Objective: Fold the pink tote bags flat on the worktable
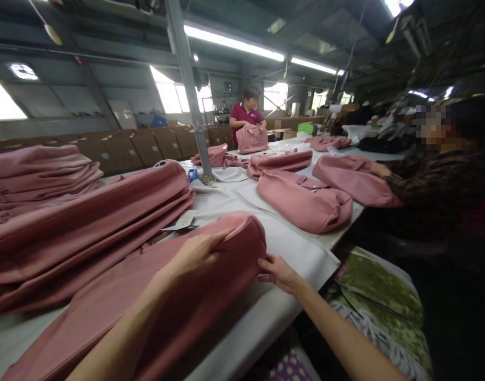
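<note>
While pinching the upper seam of the nearest pink bag (194, 299) with the left hand (203, 254), touches its rounded end with the nearer right hand (282, 272), grasping or not cannot tell, with long axis running lower-left on the white-covered table (300, 254).

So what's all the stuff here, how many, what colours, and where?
Near bag: 1, pink, under hands
Long bags: several, pink, left
Pile: 1, pink, far left
Far bags: about six, pink, centre to right
Tag: 1, pale, by near bag
Table: 1, white-covered, middle
Boxes: several, brown, back left
Post: 1, grey, left of centre
Lamps: several, white, overhead
Windows: several, white, back
Velvety cloth: 1, green, lower right
Dotted cloth: 1, purple, bottom edge
Other people: 2, maroon and dark clothes, back and right
Left hand: 1, bare, on near bag
Right hand: 1, bare, at near bag's end
</note>
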The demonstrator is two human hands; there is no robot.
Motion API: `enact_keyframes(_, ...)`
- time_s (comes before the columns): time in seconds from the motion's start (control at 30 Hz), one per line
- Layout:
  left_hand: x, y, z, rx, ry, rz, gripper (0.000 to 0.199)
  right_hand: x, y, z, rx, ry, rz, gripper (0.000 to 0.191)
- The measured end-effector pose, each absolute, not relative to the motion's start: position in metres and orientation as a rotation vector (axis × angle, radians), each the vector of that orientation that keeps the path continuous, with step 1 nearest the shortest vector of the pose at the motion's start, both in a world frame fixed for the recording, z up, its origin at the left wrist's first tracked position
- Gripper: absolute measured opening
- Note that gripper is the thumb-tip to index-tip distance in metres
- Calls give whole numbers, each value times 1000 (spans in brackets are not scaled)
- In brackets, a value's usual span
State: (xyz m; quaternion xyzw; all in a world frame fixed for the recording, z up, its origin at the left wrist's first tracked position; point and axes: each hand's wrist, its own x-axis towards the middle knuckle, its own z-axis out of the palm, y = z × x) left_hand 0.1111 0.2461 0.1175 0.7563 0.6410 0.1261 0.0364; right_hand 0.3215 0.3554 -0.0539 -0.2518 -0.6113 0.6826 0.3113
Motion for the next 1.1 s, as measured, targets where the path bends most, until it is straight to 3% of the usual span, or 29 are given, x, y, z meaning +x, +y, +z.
enact_keyframes(0.13,114,227,126,2331,1989,375,59,332,341,-54,-866,-1630,1532,45)
enact_keyframes(0.23,137,214,94,2349,1952,218,68,347,329,-69,-1158,-1814,1261,41)
enact_keyframes(0.4,176,211,38,2428,1951,6,54,361,325,-92,-1345,-1944,1173,33)
enact_keyframes(0.47,176,212,37,2429,1968,51,50,365,327,-88,-1311,-1980,1115,47)
enact_keyframes(0.57,168,210,47,2419,1897,109,50,371,331,-67,-1127,-2014,806,89)
enact_keyframes(0.67,159,204,52,2385,1977,74,74,374,336,-27,-912,-2134,428,100)
enact_keyframes(0.77,153,193,48,2248,2076,-17,93,369,340,13,-670,-2471,29,90)
enact_keyframes(0.87,152,179,38,2097,2075,-14,96,361,340,21,-497,-2656,-131,66)
enact_keyframes(0.97,156,165,13,2021,2208,-139,84,359,339,-16,-411,-2595,-213,36)
enact_keyframes(1.1,163,150,-40,2152,2556,-482,66,366,338,-77,-300,-2475,-379,33)
